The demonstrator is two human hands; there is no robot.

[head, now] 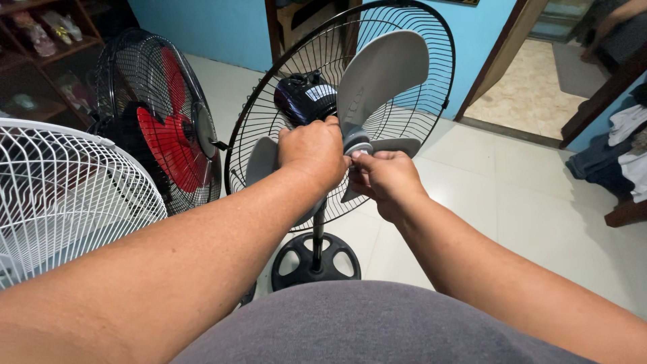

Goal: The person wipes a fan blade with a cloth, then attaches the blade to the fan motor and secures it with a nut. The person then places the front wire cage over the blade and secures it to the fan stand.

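Observation:
A stand fan with a black rear wire guard (418, 40) faces me, its front guard off. Its grey three-blade propeller (384, 74) sits on the dark motor housing (303, 98). My left hand (313, 152) grips the grey blade hub from the left. My right hand (384, 176) pinches the small grey cap (359, 147) at the hub's centre. The black pole and round base (317, 259) stand on the tiled floor below my hands.
A black fan with red blades (168, 128) stands to the left, and a white fan guard (60, 195) is nearest at far left. Shelves (47, 47) sit at the back left. An open doorway (532, 87) is at right, with clothes (623, 155) piled beside it.

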